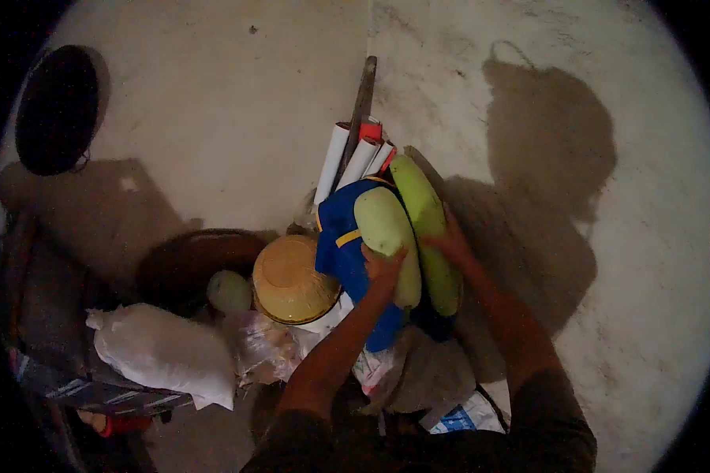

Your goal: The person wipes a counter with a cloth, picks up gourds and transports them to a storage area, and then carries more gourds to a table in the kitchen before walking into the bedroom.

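Note:
Two long gourds lie side by side on a blue cloth (pixel 337 213) with yellow trim. My left hand (pixel 385 266) is closed on the near side of the pale green gourd (pixel 383 219), its fingers wrapped partly around it. The longer, greener gourd (pixel 418 197) is on the right, leaning at a tilt against the pale one. My right hand (pixel 451 239) grips its right side, with some fingers hidden by the gourd. Under my forearms, a brown-grey sack (pixel 438 374) is bunched up.
Behind the gourds stand white rolls (pixel 333 162) and a wooden stick (pixel 363 102), close to the wall (pixel 237 94). To the left are an upturned yellowish basin (pixel 296 276), a round pale gourd (pixel 229 292) and a stuffed white sack (pixel 166 351). A dark round pan (pixel 57 110) hangs at upper left.

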Available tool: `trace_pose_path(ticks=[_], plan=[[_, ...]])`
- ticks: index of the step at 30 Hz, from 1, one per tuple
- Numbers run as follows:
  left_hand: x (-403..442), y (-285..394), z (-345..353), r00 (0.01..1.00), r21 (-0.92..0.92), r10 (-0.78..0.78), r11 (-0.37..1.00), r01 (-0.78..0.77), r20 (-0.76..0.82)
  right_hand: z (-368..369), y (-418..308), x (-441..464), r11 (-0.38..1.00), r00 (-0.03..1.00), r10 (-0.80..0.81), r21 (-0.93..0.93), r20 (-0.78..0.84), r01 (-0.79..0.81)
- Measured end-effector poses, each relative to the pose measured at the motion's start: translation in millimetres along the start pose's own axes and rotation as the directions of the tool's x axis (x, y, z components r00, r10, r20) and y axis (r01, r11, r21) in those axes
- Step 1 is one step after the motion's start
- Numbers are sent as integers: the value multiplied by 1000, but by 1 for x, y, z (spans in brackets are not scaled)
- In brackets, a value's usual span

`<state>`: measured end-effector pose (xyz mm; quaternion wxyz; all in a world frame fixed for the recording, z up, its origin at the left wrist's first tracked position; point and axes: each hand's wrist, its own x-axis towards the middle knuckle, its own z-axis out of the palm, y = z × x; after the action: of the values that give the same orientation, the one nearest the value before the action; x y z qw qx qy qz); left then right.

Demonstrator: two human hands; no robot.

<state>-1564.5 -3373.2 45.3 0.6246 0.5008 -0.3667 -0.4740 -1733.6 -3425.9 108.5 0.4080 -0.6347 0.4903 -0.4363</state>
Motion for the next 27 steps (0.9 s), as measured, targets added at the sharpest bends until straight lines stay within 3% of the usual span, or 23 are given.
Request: trace_pose_path(ticks=[2,4,7,9,10,12,14,20,23,25,27], plan=[[10,16,10,990,231,3,973,30,-142,4,3,25,996,999,-43,-82,-3,43],[32,2,19,986,226,-43,971,79,-158,3,16,52,951,997,-71,-300,12,72],[52,-17,26,985,188,-50,979,82,-167,0,7,68,944,996,75,-324,37,-59],[56,-16,34,987,158,-18,986,44,-159,1,22,81,955,999,13,-295,31,-3],[56,-11,40,980,224,-40,971,84,-196,0,29,86,962,998,-52,-266,24,56],[56,-8,46,971,286,-63,949,130,-232,-3,31,92,935,1000,10,-354,-2,-10],[60,-14,46,974,413,59,910,37,-218,-3,26,92,900,997,68,-430,-34,-76],[56,3,55,970,608,88,791,70,-226,-7,33,92,918,1000,5,-397,-11,-8],[57,-4,57,968,579,63,810,92,-241,-7,59,101,919,997,-59,-387,52,75],[60,-14,62,950,571,127,819,63,-286,-4,64,101,720,999,38,-692,-16,-39],[60,-17,66,925,562,190,826,30,-329,-6,61,95,722,1000,20,-691,-22,-30]])
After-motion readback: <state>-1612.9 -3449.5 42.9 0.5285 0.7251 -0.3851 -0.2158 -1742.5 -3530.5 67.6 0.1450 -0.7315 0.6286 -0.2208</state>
